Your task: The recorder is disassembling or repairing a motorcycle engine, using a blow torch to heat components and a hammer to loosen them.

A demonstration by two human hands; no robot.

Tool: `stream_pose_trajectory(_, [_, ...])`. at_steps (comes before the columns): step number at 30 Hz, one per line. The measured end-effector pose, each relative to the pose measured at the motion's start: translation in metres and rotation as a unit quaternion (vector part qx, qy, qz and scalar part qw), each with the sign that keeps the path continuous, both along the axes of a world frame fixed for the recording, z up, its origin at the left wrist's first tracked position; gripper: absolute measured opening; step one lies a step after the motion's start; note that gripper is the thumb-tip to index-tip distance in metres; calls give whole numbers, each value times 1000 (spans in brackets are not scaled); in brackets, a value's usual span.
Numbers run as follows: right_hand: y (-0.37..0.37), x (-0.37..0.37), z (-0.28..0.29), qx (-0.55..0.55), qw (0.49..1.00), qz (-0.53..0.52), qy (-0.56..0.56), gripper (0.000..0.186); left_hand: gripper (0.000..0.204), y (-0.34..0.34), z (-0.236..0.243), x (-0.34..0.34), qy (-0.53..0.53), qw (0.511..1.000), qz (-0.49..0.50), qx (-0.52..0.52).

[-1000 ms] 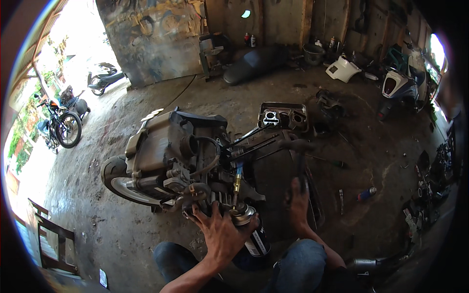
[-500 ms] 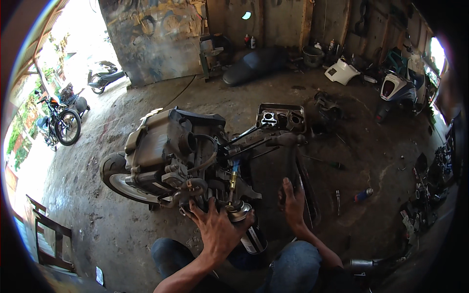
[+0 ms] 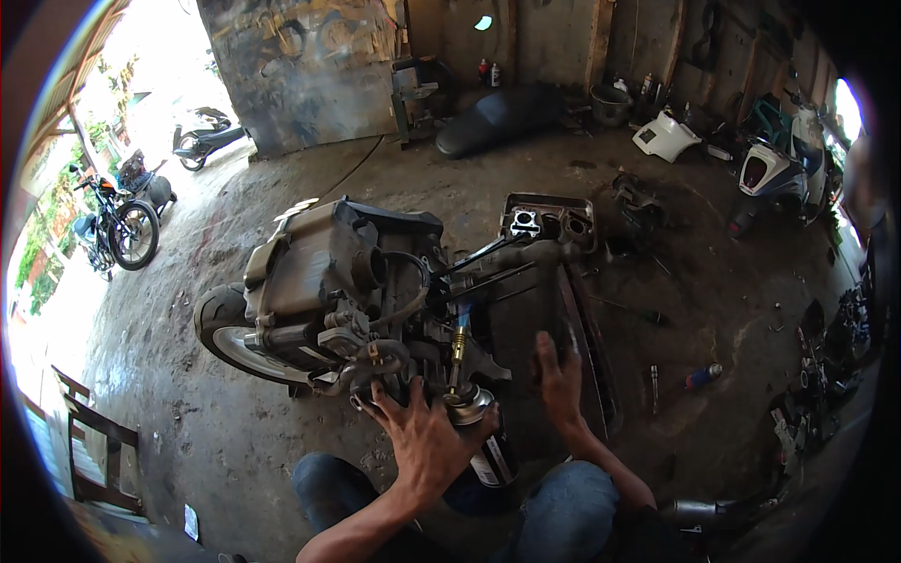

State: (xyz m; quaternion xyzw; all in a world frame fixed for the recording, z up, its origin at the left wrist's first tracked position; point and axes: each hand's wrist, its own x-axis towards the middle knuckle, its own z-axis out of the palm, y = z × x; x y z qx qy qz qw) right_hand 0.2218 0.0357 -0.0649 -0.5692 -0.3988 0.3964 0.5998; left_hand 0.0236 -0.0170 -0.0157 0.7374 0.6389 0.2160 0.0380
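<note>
My left hand (image 3: 427, 441) has its thumb and forefinger about the top of a gas torch (image 3: 458, 345) with a dark canister. Its other fingers rest on the dark metal of a motor scooter engine unit (image 3: 314, 258). The torch's brass nozzle points away from me, a blue flame at its tip against the engine unit. To the right, my right hand (image 3: 561, 380) is closed round the handle of a hammer (image 3: 548, 305), held upright and blurred. The hammer's head is hard to make out against the dark parts beyond it.
A metal tray (image 3: 546, 208) with engine parts stands beyond the engine unit. On the floor at right lie a screwdriver (image 3: 648, 317), a socket tool (image 3: 655, 389) and a blue spray can (image 3: 702, 376). Dark parts (image 3: 817, 366) crowd the right edge. A seat (image 3: 502, 120) lies farther back.
The hammer in my right hand has moved slightly away from me and turned, its head no longer plain. My left hand keeps its place on the torch. The view has shifted slightly.
</note>
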Motion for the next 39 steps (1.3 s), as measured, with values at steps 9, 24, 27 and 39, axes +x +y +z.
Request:
stream_pose_trajectory(9, [1, 5, 1, -77, 994, 14, 69, 55, 79, 0, -2, 2, 1, 1000, 7, 9])
stream_pose_trajectory(24, [17, 6, -28, 167, 954, 19, -248, 54, 72, 0, 0, -5, 5, 1000, 14, 19])
stream_pose_trajectory(27, [-3, 2, 11, -56, 998, 19, 14, 50, 71, -1, 4, -2, 3, 1000, -3, -15])
stream_pose_trajectory(39, [-1, -5, -4, -20, 1000, 12, -8, 51, 72, 1, 5, -2, -22, 999, -22, -7])
